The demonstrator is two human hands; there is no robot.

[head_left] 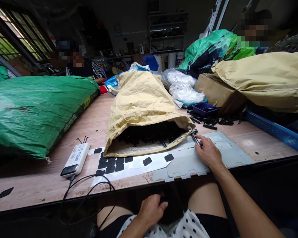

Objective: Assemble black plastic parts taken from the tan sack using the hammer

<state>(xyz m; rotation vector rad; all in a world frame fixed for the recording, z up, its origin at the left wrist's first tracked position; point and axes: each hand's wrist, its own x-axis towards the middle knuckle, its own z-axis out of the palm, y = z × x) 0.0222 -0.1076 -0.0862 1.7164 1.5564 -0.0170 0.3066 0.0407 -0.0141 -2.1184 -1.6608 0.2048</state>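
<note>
Polka-dot cloth (192, 224) lies over the lap, closest of all, and just above it hangs the left hand (152, 210), its fingers loosely bent and its thumb reaching to one side, below the bench (94, 115) edge. Whether that hand holds anything I cannot tell (the fingertips sink into shadow).

The right hand (209, 151) is up over the bench, drawn narrow, thumb and fingers closed around a slim dark piece (195, 138) with a metallic sheen. The piece tilts towards the open corner of a tan sack (144, 96); whether the two touch is unclear. The sack lies on its side in the middle of the bench, its mouth facing the wearer, with many black pieces (149, 134) inside.

Beneath the right hand is a flat grey sheet (221, 145). Left of it, a white sheet (139, 168) carrying black rounded squares (114, 164) runs along in front of the sack, and beyond that sits a white power bank (75, 158) with a black cable (72, 179) plugged in.

A bulging green sack (39, 109) fills the left side. Loose black parts (210, 126) lie near a purple tray (205, 108) at right.
</note>
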